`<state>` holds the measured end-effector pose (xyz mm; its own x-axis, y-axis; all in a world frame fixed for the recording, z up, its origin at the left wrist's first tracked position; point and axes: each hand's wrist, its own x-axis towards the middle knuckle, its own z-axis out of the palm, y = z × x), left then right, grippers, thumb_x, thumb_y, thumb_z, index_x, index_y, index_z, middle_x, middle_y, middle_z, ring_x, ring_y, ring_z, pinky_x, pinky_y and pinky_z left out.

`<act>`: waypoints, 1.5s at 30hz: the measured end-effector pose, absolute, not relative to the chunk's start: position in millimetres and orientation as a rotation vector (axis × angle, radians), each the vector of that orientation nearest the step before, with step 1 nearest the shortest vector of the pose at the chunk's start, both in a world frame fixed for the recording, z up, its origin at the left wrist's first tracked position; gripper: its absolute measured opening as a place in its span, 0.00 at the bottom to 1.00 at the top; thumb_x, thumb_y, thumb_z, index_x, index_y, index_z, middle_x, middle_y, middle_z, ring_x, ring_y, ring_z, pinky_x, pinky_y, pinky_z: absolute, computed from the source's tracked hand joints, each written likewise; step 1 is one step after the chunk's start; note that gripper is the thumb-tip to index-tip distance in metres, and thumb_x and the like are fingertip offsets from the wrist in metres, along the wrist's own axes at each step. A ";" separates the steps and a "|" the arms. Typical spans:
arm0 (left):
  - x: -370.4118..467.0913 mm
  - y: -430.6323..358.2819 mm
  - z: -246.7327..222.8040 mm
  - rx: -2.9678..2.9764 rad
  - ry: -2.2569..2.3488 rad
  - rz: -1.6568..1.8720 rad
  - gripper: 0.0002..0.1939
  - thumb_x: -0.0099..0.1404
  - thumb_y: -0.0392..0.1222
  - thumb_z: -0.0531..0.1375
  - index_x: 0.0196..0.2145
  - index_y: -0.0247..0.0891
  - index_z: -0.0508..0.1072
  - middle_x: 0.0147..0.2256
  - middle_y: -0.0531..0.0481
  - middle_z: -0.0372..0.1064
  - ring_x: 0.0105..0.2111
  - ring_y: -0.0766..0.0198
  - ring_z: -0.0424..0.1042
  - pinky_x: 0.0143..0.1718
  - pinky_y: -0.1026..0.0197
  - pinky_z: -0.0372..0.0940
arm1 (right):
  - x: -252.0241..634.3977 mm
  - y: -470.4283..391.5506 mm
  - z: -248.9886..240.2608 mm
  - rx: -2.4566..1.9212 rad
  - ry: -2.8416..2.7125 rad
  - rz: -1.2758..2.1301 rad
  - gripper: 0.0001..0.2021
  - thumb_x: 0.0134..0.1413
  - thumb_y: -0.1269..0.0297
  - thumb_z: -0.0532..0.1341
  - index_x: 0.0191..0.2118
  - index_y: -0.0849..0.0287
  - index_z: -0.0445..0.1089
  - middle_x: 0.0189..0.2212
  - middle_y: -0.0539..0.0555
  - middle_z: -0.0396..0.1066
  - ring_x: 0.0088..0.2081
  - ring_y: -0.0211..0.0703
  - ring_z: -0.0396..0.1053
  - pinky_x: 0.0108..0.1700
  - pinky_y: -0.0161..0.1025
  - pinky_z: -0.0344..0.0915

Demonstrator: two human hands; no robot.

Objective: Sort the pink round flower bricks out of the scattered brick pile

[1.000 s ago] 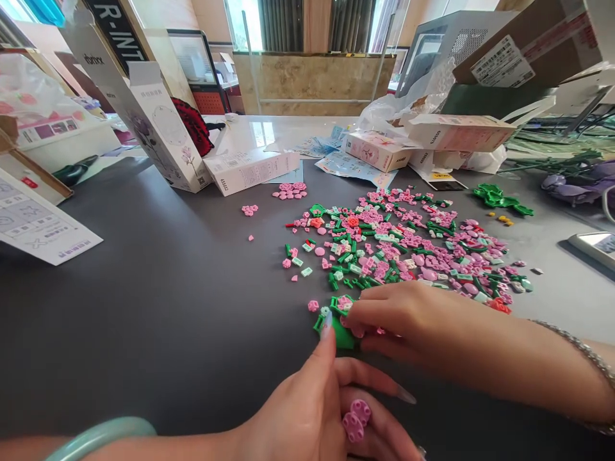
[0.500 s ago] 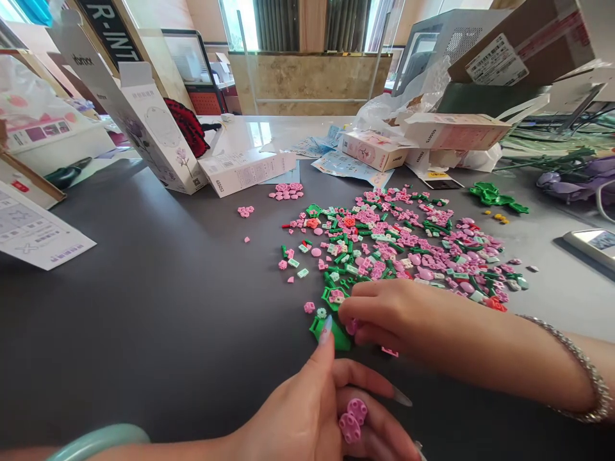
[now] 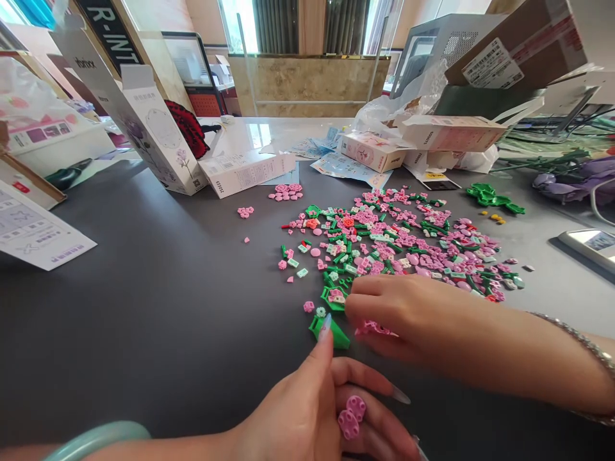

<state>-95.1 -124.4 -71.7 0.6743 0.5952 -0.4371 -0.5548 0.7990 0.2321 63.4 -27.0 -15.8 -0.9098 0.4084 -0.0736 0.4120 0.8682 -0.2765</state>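
My left hand is turned palm up at the bottom of the view. Its fingers are curled around two pink petal-shaped building bricks, and the thumb points upward. At the front edge of the brick pile, my right hand reaches down with closed, curled fingers. Some pink bricks show just under those fingers; whether they are gripped is hidden. A green leaf-like piece lies behind my left thumb. Beyond it, a second green piece carries a pink brick and touches my right fingertips.
Small groups of pink bricks lie left of the pile. White boxes stand behind, with instruction sheets and a pink box. On the right are a phone, green pieces and purple flowers.
My right hand has shifted slightly right, and more pink bricks show beneath its fingers. My left hand keeps the two pink bricks, almost unmoved.
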 end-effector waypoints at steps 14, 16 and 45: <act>-96.7 -127.4 -66.4 0.302 0.518 0.663 0.34 0.66 0.68 0.44 0.43 0.35 0.73 0.39 0.42 0.74 0.43 0.53 0.71 0.49 0.54 0.58 | 53.4 -57.8 -3.3 0.603 2.878 -0.972 0.06 0.53 0.75 0.65 0.31 0.61 0.68 0.30 0.48 0.68 0.26 0.31 0.62 0.25 0.28 0.56; -95.5 -127.2 -69.3 0.265 0.513 0.671 0.34 0.66 0.67 0.43 0.42 0.35 0.74 0.38 0.43 0.73 0.41 0.56 0.71 0.48 0.56 0.57 | 53.8 -58.9 -2.5 0.590 2.854 -1.014 0.07 0.51 0.77 0.66 0.30 0.61 0.68 0.30 0.48 0.69 0.26 0.31 0.63 0.26 0.27 0.57; -82.3 -107.5 -52.6 0.194 0.885 0.484 0.47 0.65 0.53 0.15 0.16 0.35 0.65 0.17 0.46 0.66 0.19 0.65 0.68 0.40 0.54 0.61 | -67.0 167.3 -28.3 1.167 2.989 0.041 0.15 0.52 0.78 0.58 0.43 0.63 0.77 0.39 0.60 0.76 0.41 0.50 0.71 0.44 0.40 0.65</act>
<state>-82.3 -107.5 -52.6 0.5345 0.4819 -0.6943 -0.3244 0.8756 0.3580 -67.0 167.3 -28.3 -0.7336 0.6757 0.0723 0.6775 0.7356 -0.0011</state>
